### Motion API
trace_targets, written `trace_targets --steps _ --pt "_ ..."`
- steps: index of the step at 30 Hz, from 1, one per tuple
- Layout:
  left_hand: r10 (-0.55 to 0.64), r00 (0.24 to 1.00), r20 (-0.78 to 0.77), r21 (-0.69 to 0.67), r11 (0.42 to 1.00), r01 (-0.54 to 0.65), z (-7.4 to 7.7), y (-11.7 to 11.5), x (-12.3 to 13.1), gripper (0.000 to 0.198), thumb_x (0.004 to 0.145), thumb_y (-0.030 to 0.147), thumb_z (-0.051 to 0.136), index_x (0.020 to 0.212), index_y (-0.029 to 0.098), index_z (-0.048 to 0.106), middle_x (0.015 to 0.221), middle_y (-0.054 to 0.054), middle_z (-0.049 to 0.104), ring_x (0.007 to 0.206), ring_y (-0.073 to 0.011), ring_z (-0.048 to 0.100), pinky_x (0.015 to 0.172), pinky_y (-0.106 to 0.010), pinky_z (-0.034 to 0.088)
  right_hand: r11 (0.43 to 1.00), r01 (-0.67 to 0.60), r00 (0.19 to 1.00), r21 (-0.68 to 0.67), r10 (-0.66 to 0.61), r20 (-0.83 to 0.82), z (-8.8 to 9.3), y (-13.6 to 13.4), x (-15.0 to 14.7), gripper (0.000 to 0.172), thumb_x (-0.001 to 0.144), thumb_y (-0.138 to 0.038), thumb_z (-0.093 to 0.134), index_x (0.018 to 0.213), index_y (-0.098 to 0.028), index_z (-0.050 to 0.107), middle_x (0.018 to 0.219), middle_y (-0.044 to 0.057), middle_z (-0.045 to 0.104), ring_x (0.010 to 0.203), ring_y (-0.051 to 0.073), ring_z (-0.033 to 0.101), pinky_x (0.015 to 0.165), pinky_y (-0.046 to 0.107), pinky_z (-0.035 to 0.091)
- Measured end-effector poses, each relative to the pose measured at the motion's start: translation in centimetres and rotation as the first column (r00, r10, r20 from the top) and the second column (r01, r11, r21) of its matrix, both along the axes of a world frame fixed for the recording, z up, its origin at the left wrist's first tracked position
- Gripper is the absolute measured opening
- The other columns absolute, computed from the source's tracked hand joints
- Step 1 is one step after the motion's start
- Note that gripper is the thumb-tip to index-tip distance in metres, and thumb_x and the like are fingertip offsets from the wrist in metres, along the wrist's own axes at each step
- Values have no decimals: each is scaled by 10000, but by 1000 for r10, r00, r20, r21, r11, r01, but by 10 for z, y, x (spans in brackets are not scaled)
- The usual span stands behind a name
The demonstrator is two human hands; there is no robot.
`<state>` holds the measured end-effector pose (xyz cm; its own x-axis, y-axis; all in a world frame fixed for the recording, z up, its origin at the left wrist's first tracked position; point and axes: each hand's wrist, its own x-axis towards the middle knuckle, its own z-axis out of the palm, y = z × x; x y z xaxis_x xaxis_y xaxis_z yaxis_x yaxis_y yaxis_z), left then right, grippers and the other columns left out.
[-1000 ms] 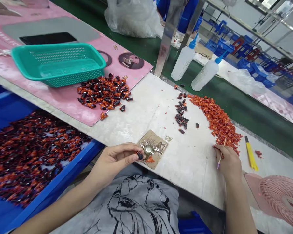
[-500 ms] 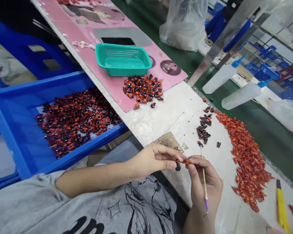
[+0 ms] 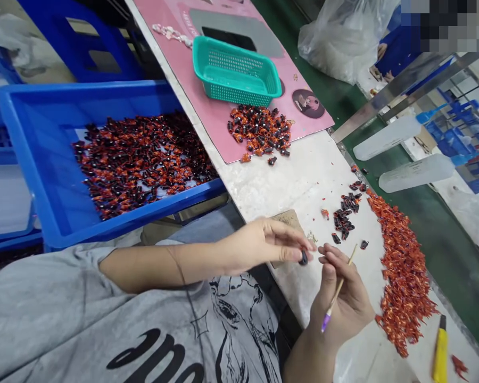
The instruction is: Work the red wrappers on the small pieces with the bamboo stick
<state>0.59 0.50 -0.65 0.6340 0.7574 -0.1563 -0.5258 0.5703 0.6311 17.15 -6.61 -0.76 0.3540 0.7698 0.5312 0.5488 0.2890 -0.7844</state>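
Note:
A small black part (image 3: 303, 258) is pinched between the thumb and fingers of my left hand (image 3: 265, 246). My right hand (image 3: 345, 292), just to the right, holds a thin wooden stick (image 3: 337, 290) with a purple band near its lower end. Its thumb and fingertips are slightly apart, with no part visible between them, and a narrow gap separates the two hands. Beyond them lies a small heap of black parts (image 3: 345, 215). A lone orange piece (image 3: 324, 214) rests left of that heap. Partly behind my left hand is a brown pad (image 3: 288, 219).
A long pile of orange-red pieces (image 3: 403, 271) runs along the right. A yellow-handled cutter (image 3: 439, 351) lies at lower right. Assembled black-and-orange parts (image 3: 259, 130) sit before a green basket (image 3: 239, 90). More fill a blue bin (image 3: 19, 159) at left. Two white bottles (image 3: 417, 173) stand beyond.
My hands have come apart, and the orange piece between them has left the fingertips. A lone orange piece now shows beside the black heap. The whole view has shifted.

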Motion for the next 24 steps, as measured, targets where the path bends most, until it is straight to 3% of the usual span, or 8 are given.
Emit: trace_targets --steps 3,6,10,15,18,21,22,24 --pt "202 976 -84 46 979 -199 -6 16 -19 249 659 260 920 844 153 792 892 -49 788 878 -152 720 923 -303 560 992 73 989 -102 -59 134 4 10 24 192 990 -304 572 945 -183 713 1000 91 759 909 218 740 791 361 585" --pt "306 947 -99 64 952 -301 -10 25 -32 247 650 254 923 827 153 783 849 -29 774 840 -143 711 884 -298 569 960 60 911 -273 59 407 2 41 57 309 1018 -381 464 1042 -208 719 972 82 767 827 203 734 786 356 580" --pt "300 950 -80 21 954 -300 -12 21 -31 290 619 274 943 812 140 773 805 -30 767 790 -137 711 815 -275 577 934 34 849 -355 160 503 -9 107 89 258 897 -454 611 900 -220 719 1012 114 751 941 270 705 914 449 546" --pt "281 959 -40 -2 960 -282 -9 12 -27 307 609 286 946 819 141 775 807 -31 774 756 -120 704 806 -257 571 896 -10 818 -445 263 511 -7 157 96 344 911 -500 648 805 -172 654 769 17 665 759 162 644 839 391 543" --pt "285 956 -66 59 958 -282 -7 11 -30 267 646 285 923 814 138 777 821 -46 778 783 -132 713 829 -265 574 913 -46 854 -406 247 458 8 148 84 336 854 -508 686 753 -189 661 761 42 674 756 190 655 809 407 556" --pt "222 970 -100 237 952 -194 -6 8 -28 203 729 289 856 844 139 783 902 -91 797 840 -173 739 807 -276 594 931 -87 911 -355 219 350 21 115 61 311 785 -509 728 806 -200 694 894 92 723 802 231 701 740 389 580" --pt "189 976 -111 341 929 -141 -6 6 -26 166 760 273 824 858 144 787 939 -106 802 859 -186 747 803 -282 602 930 -100 928 -354 216 304 24 101 52 317 787 -507 734 850 -199 697 893 83 728 758 216 705 693 359 582" --pt "173 975 -137 575 816 -65 -5 3 -20 91 818 214 747 875 160 792 1006 -131 804 924 -214 757 852 -316 610 911 -129 949 -392 227 217 27 74 35 286 801 -473 757 858 -200 695 763 44 721 657 186 692 619 302 568"
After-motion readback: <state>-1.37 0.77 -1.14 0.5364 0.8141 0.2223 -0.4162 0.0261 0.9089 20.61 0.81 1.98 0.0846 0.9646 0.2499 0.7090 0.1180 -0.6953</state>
